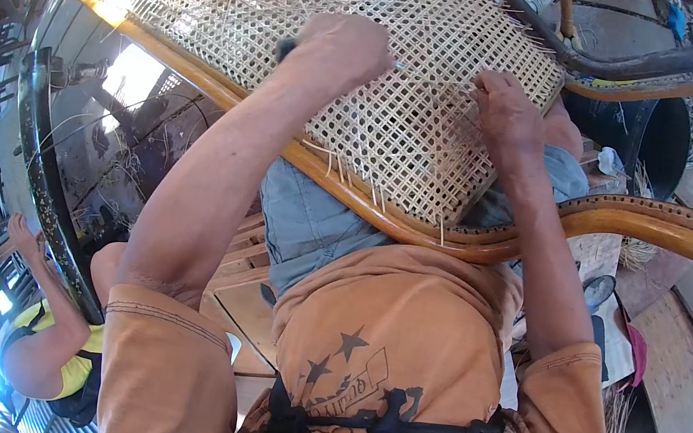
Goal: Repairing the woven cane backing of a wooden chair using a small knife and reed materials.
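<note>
A wooden chair frame [349, 197] lies across my lap, with a woven cane panel [411, 150] filling part of it. My left hand [346, 44] is closed above the panel on an awl-like tool [285, 49]. Its dark handle end sticks out on the left of the fist, and a thin pale tip shows on the right. Farther right, my right hand [507, 115] pinches what looks like a thin cane strand at the weave; the fingertips partly hide it. Several loose cane ends [338, 166] poke out along the near edge of the panel.
The frame's curved arm [679, 235], lined with small holes, reaches out right. A dark round bucket [662, 144] stands behind it. At left is a dark metal tube [38, 159]; beyond it sits another person in yellow [77, 346]. Wooden slats [247, 246] lie under me.
</note>
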